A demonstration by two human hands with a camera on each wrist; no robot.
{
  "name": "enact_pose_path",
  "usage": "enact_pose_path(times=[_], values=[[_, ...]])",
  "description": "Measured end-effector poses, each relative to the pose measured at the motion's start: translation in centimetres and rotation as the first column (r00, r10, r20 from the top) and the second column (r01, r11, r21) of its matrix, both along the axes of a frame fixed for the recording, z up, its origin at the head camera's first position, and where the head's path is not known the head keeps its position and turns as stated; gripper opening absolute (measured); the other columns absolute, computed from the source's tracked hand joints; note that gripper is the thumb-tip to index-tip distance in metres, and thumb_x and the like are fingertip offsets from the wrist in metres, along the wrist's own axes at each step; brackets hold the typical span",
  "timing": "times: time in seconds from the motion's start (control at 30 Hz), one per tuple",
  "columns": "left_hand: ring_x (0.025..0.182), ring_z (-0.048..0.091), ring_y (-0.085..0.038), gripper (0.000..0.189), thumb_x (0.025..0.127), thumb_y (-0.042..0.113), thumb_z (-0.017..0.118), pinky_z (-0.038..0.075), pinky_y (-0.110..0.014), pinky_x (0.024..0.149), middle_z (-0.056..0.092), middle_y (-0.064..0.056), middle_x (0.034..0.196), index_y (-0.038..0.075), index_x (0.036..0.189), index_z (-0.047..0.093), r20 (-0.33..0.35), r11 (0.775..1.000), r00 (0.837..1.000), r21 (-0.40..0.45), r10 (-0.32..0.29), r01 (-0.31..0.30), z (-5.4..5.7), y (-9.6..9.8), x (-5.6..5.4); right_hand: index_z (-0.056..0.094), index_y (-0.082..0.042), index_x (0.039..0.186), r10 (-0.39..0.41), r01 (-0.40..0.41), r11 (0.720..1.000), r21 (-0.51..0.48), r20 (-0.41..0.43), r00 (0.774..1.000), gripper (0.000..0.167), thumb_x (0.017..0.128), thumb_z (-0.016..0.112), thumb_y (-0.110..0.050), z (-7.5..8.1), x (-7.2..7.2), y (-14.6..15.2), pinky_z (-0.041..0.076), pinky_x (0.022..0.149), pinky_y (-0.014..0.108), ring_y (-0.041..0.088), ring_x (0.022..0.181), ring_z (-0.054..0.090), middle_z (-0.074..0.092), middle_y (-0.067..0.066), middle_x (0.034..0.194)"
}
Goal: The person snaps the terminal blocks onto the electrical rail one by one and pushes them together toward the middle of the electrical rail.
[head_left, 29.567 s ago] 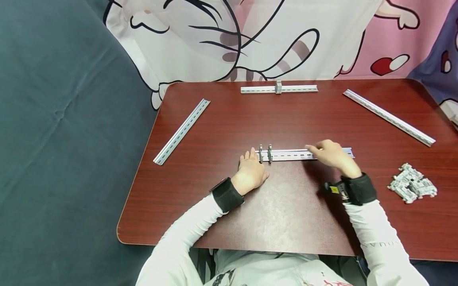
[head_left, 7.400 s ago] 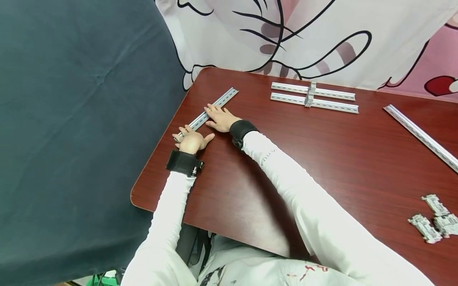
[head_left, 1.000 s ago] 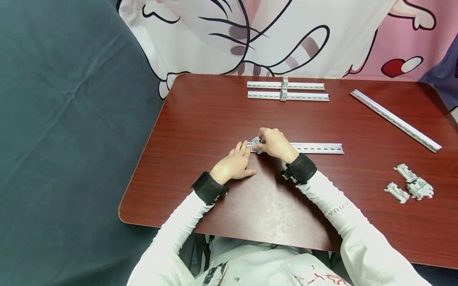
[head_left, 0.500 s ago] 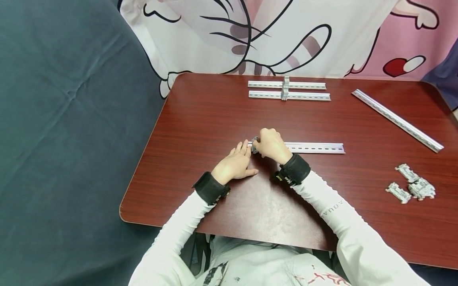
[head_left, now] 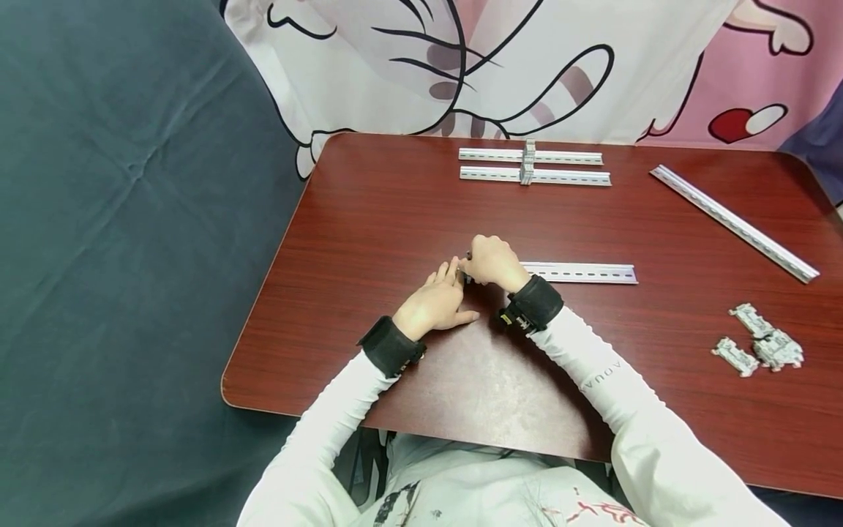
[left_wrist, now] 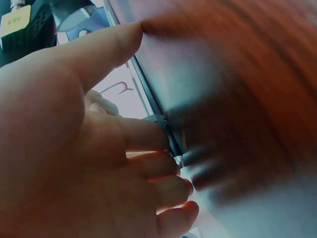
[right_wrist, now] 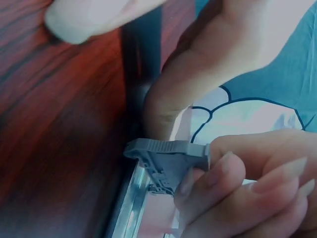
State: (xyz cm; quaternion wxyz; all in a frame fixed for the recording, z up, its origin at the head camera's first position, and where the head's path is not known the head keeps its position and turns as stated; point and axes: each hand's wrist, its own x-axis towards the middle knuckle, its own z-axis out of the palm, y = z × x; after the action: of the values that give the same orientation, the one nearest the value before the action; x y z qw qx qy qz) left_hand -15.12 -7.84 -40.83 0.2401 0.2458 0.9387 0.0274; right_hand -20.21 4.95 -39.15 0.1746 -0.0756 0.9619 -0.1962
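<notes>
A slotted metal DIN rail lies crosswise in front of the person. At its left end my left hand rests with straight fingers, thumb spread out over the table; the left wrist view shows those fingers extended. Just right of it, my right hand grips a thin grey terminal block between thumb and curled fingers. The block stands at the rail, mostly covered by the hand in the head view. Whether it is seated on the rail I cannot tell.
Two parallel rails lie at the back, with grey blocks across them. Another rail lies slanted at the right. Several loose grey terminal blocks are heaped at the right. A patterned curtain hangs behind the table.
Over the last second my right hand has shifted slightly left with the terminal block, now mostly hidden. Earlier, both hands touched a slanted rail at left; that spot is now bare.
</notes>
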Motion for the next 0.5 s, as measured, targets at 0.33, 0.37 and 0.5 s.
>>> enact_pose_path(times=[0.33,0.37,0.5], values=[[0.150,0.011,-0.034,0.088,0.097,0.050,0.051,0.019,-0.041,0.121,0.004,-0.025,0.160,-0.007,0.151,0.013,-0.027,1.000,1.000,0.010,-0.002,0.002,0.06,0.36,0.30,0.062,-0.012,0.062,0.045,-0.047,0.998,0.033,0.064,0.997,0.029,0.087,0.056,-0.025,0.51,-0.72,0.31,0.050,0.073,0.033,0.018,0.064,0.061,0.053,-0.006,0.048],[0.150,0.011,-0.034,0.088,0.097,0.050,0.051,0.019,-0.041,0.121,0.004,-0.025,0.160,-0.008,0.151,0.013,-0.027,1.000,1.000,0.008,0.000,0.000,0.07,0.37,0.31,0.061,-0.012,0.063,0.047,-0.050,0.998,0.039,0.071,0.996,0.028,0.087,0.056,-0.025,0.54,-0.81,0.23,0.050,0.073,0.033,0.019,0.066,0.062,0.053,-0.006,0.048],[0.150,0.011,-0.034,0.088,0.097,0.050,0.051,0.020,-0.042,0.121,0.004,-0.025,0.160,-0.008,0.151,0.012,-0.031,1.000,0.999,0.013,0.018,-0.017,0.07,0.44,0.24,0.060,-0.011,0.067,0.036,-0.041,0.997,0.064,0.079,0.996,0.024,0.087,0.055,-0.023,0.82,-1.03,-0.18,0.048,0.069,0.030,0.019,0.068,0.060,0.055,-0.003,0.053]])
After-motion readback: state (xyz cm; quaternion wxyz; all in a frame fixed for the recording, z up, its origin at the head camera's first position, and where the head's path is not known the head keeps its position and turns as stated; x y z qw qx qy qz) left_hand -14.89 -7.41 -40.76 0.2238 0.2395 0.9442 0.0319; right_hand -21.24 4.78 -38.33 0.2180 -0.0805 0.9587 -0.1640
